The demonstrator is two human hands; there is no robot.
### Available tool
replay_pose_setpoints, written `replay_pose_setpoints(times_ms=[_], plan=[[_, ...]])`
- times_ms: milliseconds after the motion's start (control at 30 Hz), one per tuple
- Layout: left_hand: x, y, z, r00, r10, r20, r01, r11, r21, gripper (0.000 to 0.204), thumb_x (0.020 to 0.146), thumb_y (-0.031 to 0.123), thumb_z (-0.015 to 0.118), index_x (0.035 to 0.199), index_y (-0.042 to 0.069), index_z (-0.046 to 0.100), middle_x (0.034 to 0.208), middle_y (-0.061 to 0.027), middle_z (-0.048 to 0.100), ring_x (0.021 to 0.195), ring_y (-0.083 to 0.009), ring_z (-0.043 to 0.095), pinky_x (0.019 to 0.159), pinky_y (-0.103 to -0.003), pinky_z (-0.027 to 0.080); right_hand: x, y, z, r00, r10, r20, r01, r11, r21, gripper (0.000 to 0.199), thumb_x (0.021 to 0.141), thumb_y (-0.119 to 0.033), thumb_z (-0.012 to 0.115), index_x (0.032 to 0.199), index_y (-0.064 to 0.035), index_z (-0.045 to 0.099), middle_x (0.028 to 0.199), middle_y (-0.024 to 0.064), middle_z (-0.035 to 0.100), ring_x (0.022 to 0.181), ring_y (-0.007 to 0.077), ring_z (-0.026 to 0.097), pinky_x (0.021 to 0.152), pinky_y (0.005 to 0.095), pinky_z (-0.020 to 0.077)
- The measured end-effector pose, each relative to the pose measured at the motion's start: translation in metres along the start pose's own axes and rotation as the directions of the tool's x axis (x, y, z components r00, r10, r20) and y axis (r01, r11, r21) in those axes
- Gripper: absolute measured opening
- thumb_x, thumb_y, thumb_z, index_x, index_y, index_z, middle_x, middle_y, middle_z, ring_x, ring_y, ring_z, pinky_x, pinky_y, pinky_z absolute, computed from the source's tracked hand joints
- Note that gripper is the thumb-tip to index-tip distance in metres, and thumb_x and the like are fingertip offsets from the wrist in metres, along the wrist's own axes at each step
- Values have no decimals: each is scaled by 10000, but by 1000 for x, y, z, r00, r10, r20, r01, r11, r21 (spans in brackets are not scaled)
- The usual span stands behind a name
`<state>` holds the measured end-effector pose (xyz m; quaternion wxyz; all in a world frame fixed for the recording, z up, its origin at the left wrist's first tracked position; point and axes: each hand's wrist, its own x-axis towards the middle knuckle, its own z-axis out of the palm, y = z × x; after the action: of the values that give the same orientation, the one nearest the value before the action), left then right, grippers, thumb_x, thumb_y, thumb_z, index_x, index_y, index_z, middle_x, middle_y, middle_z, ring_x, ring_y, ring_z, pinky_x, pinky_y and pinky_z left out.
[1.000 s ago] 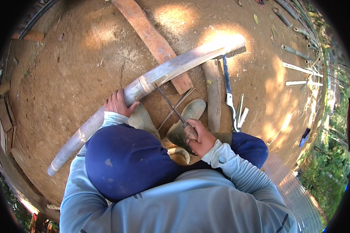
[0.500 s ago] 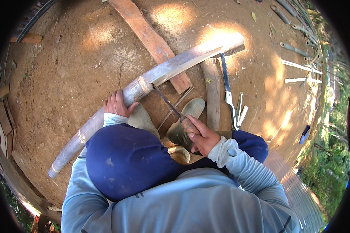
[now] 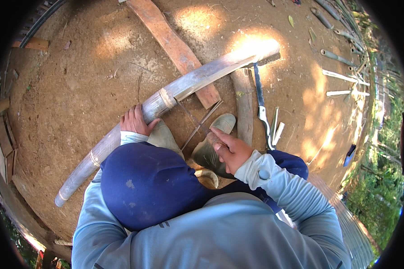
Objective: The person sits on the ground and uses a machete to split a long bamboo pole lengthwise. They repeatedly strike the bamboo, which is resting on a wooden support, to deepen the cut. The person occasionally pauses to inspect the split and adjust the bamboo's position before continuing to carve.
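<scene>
A long grey bamboo pole [image 3: 107, 142] slants from the lower left to the upper right, with a cut-away stretch beyond its middle joint. My left hand [image 3: 138, 120] grips it just below that joint, fingers over the top and thumb toward the joint. In my right hand [image 3: 235, 154] is a narrow-bladed knife [image 3: 214, 137] with a wooden handle, its thin blade pointing up-left at the end of the cut-away stretch. Whether the tip touches the bamboo I cannot tell. The pole crosses an orange-brown plank [image 3: 168, 42] and lies near the end of a short log [image 3: 243, 101].
A saw [image 3: 259, 87] with a white handle lies right of the log, beside split bamboo pieces [image 3: 278, 133]. My boots [image 3: 222, 127] stand close below the blade. Several bamboo lengths [image 3: 334, 56] lie at the far right. Corrugated sheeting [image 3: 345, 215] is at lower right.
My right hand has turned slightly, and the knife blade now shows thinner. My left hand stays in place on the bamboo pole.
</scene>
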<state>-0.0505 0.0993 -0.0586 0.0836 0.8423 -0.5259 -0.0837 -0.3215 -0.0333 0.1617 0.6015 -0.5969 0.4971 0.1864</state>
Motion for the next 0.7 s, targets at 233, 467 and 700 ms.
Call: replay_pose_setpoints(times_ms=[233,467,700], plan=[[-1,0,1,1000,3,-11,-3,1000,-20,917,704,661,778,1339,41,544,1248,-172,643,1118,-359,637,987,-530,462,1,-18,-3,998,65,3,-65,996,58,578,1043,-186,487,1589,-140,303,743,60,560,513,142,550,497,299,475],[0,1,-1,1000,-7,-2,7,1000,-18,907,692,650,793,1323,45,550,1232,-171,648,1113,-355,639,985,-522,464,8,-32,-12,985,167,51,-168,986,18,578,1049,-202,468,1599,-193,291,727,38,510,447,133,492,430,302,443],[4,3,-8,996,-48,78,49,999,-8,931,695,672,786,1337,40,550,1258,-170,647,1156,-352,627,996,-507,471,17,-64,-21,967,243,75,-243,970,-9,603,1034,-215,488,1602,-206,285,712,56,528,451,163,550,431,329,465]])
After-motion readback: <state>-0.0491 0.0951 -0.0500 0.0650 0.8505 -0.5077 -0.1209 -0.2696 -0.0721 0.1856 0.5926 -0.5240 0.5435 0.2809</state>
